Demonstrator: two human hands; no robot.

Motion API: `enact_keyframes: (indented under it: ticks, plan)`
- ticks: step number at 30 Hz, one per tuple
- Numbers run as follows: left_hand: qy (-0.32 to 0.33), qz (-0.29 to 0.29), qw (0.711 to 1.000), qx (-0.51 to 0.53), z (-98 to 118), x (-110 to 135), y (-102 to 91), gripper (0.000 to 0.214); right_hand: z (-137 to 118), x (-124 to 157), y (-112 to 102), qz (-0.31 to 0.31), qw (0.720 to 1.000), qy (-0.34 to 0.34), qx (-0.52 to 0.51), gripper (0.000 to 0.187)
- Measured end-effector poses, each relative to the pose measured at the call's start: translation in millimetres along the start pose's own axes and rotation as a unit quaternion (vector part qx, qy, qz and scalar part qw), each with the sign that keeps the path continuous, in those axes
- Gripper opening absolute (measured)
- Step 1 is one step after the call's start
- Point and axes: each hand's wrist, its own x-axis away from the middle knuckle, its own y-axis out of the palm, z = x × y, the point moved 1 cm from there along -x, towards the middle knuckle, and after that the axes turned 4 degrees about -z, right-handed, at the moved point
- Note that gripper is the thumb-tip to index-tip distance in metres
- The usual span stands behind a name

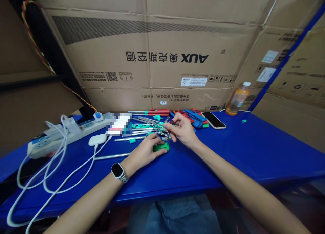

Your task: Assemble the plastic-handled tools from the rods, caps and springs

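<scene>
bottle (238, 99) holds orange liquid (231, 108) while left hand (145, 148) grips green piece (164, 147)

1 L hand (146, 147), 1 R hand (185, 130), 1 driver (171, 122), 1 slotted grn pc (164, 147), 1 watch (117, 170), 1 phone (214, 120), 1 btl (237, 100), 1 pwr strip (82, 129), sev. rods (114, 156) (no. unclear).
</scene>
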Motion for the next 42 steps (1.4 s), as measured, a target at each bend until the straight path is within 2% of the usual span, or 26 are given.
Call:
enact_keyframes:
  ticks: [6, 13, 19, 23, 25, 27, 31, 34, 38, 42]
  plan:
    - [-0.008, -0.009, 1.000, -0.003, 1.7, 0.8, -1.0, 0.024, -6.2, 3.7, -8.0, -0.078, 0.997, -0.017, -0.004, 0.044]
    - [-0.006, -0.009, 1.000, -0.010, 3.1, 1.1, -1.6, 0.025, -1.4, 1.0, -6.4, -0.031, 0.999, -0.005, 0.036, 0.036]
    - [0.006, -0.005, 0.999, -0.037, 3.8, 2.2, 0.4, 0.026, 2.7, 5.9, -2.6, -0.076, 0.994, 0.005, 0.076, 0.037]
    - [0.019, -0.008, 0.994, -0.108, 10.3, 4.1, -8.7, 0.029, -2.8, 12.7, -12.3, -0.060, 0.992, -0.008, 0.113, 0.036]
    - [0.028, 0.006, 0.989, -0.146, 11.4, 8.1, -18.9, 0.032, -3.3, 18.1, -20.3, -0.065, 0.983, 0.020, 0.171, 0.034]
    - [0.024, 0.014, 0.984, -0.174, 8.6, 14.5, -30.2, 0.036, 0.4, 23.6, -28.6, -0.078, 0.963, 0.072, 0.249, 0.033]
    - [-0.001, -0.031, 0.980, -0.195, -3.5, 26.9, -43.5, 0.039, 13.3, 26.3, -40.0, -0.039, 0.910, 0.110, 0.397, 0.029]
    - [-0.001, -0.055, 0.985, -0.166, -8.4, 29.0, -43.7, 0.035, 22.0, 21.2, -41.1, -0.030, 0.885, 0.110, 0.452, 0.024]
    - [0.025, -0.057, 0.988, -0.140, -7.8, 26.2, -40.3, 0.031, 30.0, 16.3, -41.3, -0.030, 0.879, 0.108, 0.463, 0.012]
    - [0.057, -0.059, 0.980, -0.184, -5.4, 26.2, -37.6, 0.031, 32.4, 17.8, -43.7, -0.015, 0.875, 0.086, 0.475, 0.014]
